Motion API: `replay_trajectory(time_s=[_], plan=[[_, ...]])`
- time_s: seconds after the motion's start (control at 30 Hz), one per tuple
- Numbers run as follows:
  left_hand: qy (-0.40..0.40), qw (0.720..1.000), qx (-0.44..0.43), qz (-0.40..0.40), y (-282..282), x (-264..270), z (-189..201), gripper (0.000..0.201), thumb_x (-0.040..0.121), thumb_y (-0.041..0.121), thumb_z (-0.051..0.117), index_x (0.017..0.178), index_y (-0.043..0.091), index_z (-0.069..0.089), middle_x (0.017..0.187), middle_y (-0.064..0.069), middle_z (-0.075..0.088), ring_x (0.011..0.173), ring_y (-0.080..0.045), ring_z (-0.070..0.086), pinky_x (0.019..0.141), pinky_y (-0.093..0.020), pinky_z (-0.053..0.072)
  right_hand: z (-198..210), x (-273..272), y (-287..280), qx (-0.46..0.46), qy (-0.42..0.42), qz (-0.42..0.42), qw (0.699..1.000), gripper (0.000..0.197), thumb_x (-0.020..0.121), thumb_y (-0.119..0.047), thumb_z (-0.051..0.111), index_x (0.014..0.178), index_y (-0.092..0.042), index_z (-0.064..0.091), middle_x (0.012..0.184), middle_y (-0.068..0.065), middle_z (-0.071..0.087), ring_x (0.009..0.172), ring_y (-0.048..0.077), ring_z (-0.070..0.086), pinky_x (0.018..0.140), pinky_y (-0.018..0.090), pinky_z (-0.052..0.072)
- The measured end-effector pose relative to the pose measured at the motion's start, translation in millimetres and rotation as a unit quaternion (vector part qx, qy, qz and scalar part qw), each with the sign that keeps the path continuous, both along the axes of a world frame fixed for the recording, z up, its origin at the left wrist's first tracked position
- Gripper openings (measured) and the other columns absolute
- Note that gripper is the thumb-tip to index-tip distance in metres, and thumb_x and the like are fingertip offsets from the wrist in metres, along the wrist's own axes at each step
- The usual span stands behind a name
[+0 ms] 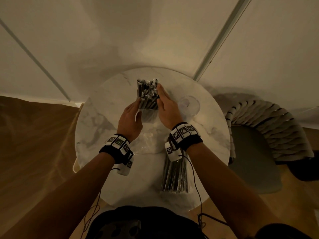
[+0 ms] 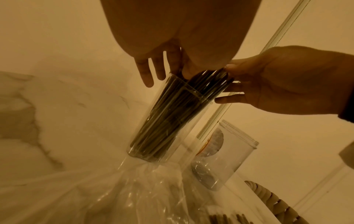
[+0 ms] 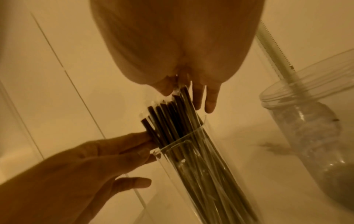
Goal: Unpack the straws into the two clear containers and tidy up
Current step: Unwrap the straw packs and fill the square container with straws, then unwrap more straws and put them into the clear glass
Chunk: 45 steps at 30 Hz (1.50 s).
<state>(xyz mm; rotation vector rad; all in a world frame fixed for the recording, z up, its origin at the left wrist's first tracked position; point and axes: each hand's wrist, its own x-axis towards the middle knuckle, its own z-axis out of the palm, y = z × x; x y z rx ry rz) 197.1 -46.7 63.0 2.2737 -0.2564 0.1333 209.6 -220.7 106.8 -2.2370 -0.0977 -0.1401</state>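
A tall square clear container (image 1: 148, 109) stands at the middle of the round marble table (image 1: 107, 135), filled with dark straws (image 1: 147, 91) whose tops stick out above its rim. My left hand (image 1: 132, 116) lies against the left side with straight fingers (image 3: 132, 144) touching the straws at the rim. My right hand (image 1: 166, 102) is flat against the right side of the straw tops, fingers (image 2: 229, 91) straight. The second clear container (image 1: 189, 105), a round jar, stands empty just to the right. A wrapped pack of straws (image 1: 174, 176) lies near the front edge.
A crumpled empty plastic bag (image 1: 148, 142) lies on the table between my wrists, reaching the tall container's base (image 2: 145, 157). A woven-back chair (image 1: 267, 135) stands to the right of the table. Walls close in behind the table.
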Motion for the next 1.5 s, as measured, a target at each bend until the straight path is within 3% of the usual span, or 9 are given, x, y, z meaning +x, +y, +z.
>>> replay_trajectory(time_s=[0.1, 0.2, 0.53, 0.67, 0.83, 1.03, 1.2, 1.3, 1.5], plan=[[0.006, 1.000, -0.020, 0.004, 2.0, 0.7, -2.3, 0.055, 0.099, 0.021, 0.047, 0.152, 0.026, 0.030, 0.146, -0.003, 0.048, 0.131, -0.021, 0.046, 0.108, -0.040, 0.042, 2.5, 0.8, -7.0, 0.021, 0.005, -0.030, 0.999, 0.050, 0.104, -0.022, 0.041, 0.154, -0.018, 0.034, 0.156, 0.004, 0.041, 0.142, 0.017, 0.041, 0.118, 0.037, 0.036], [0.017, 0.998, -0.056, 0.005, 0.9, 2.2, -2.1, 0.053, 0.097, 0.020, 0.050, 0.147, 0.024, 0.034, 0.144, 0.001, 0.046, 0.126, -0.015, 0.051, 0.099, -0.044, 0.050, 5.3, -1.5, -11.9, 0.035, 0.007, -0.047, 0.998, 0.048, 0.104, -0.024, 0.044, 0.151, -0.021, 0.038, 0.153, 0.001, 0.046, 0.138, 0.017, 0.045, 0.113, 0.044, 0.042], [0.095, 0.993, -0.053, 0.046, 10.6, -4.2, -7.5, 0.044, 0.093, 0.015, 0.058, 0.135, 0.011, 0.046, 0.127, -0.005, 0.054, 0.091, -0.010, 0.058, 0.078, -0.024, 0.048, 21.5, -20.3, -22.2, 0.028, -0.100, -0.113, 0.988, 0.034, 0.092, -0.004, 0.055, 0.124, -0.015, 0.061, 0.119, 0.000, 0.061, 0.099, 0.014, 0.061, 0.085, 0.026, 0.054], [0.152, 0.987, -0.017, 0.048, 17.9, -21.5, -17.2, 0.024, 0.095, 0.018, 0.052, 0.118, 0.020, 0.058, 0.107, -0.001, 0.064, 0.085, -0.016, 0.061, 0.077, -0.033, 0.052, 20.6, -40.4, -27.6, 0.048, -0.106, -0.121, 0.986, 0.028, 0.090, 0.004, 0.052, 0.104, -0.013, 0.070, 0.099, -0.001, 0.069, 0.089, 0.006, 0.063, 0.077, 0.015, 0.049], [0.192, 0.981, 0.001, 0.004, 9.9, -53.6, -25.8, 0.015, 0.093, 0.018, 0.054, 0.101, 0.025, 0.066, 0.094, 0.005, 0.066, 0.076, -0.010, 0.061, 0.071, -0.029, 0.051, -5.8, -79.7, -41.3, 0.101, -0.013, -0.121, 0.987, 0.028, 0.091, 0.004, 0.049, 0.094, -0.013, 0.071, 0.084, -0.001, 0.072, 0.074, 0.008, 0.065, 0.071, 0.026, 0.056], [0.247, 0.966, -0.019, -0.071, -21.5, -87.2, -48.2, 0.014, 0.091, 0.018, 0.058, 0.097, 0.027, 0.067, 0.086, 0.006, 0.071, 0.076, -0.012, 0.067, 0.074, -0.035, 0.057, -59.2, -135.4, -65.1, 0.055, 0.080, -0.137, 0.986, 0.023, 0.089, 0.004, 0.055, 0.092, -0.011, 0.072, 0.088, 0.000, 0.072, 0.083, 0.011, 0.067, 0.078, 0.019, 0.053], [0.264, 0.958, 0.005, -0.113, -54.9, -102.7, -60.6, 0.022, 0.093, 0.016, 0.059, 0.114, 0.017, 0.066, 0.106, -0.002, 0.070, 0.088, -0.015, 0.064, 0.080, -0.026, 0.051, -100.2, -162.6, -85.9, -0.023, 0.132, -0.142, 0.981, 0.028, 0.086, 0.002, 0.057, 0.105, -0.013, 0.071, 0.105, 0.008, 0.062, 0.093, 0.025, 0.062, 0.091, 0.035, 0.054], [0.307, 0.944, 0.021, -0.117, -72.3, -105.1, -64.3, 0.039, 0.094, 0.023, 0.060, 0.131, 0.013, 0.056, 0.122, -0.005, 0.065, 0.102, -0.018, 0.064, 0.089, -0.026, 0.049, -112.7, -166.2, -94.5, -0.012, 0.195, -0.169, 0.966, 0.040, 0.086, -0.005, 0.060, 0.124, -0.018, 0.061, 0.120, 0.012, 0.054, 0.110, 0.033, 0.057, 0.101, 0.049, 0.049], [0.354, 0.930, 0.029, -0.094, -98.6, -102.2, -69.2, 0.040, 0.093, 0.028, 0.061, 0.130, 0.016, 0.054, 0.122, -0.004, 0.066, 0.112, -0.023, 0.063, 0.096, -0.031, 0.047, -115.2, -159.5, -109.7, 0.062, 0.301, -0.186, 0.933, 0.064, 0.096, -0.017, 0.060, 0.152, -0.009, 0.031, 0.148, 0.017, 0.047, 0.135, 0.034, 0.048, 0.114, 0.046, 0.039]])
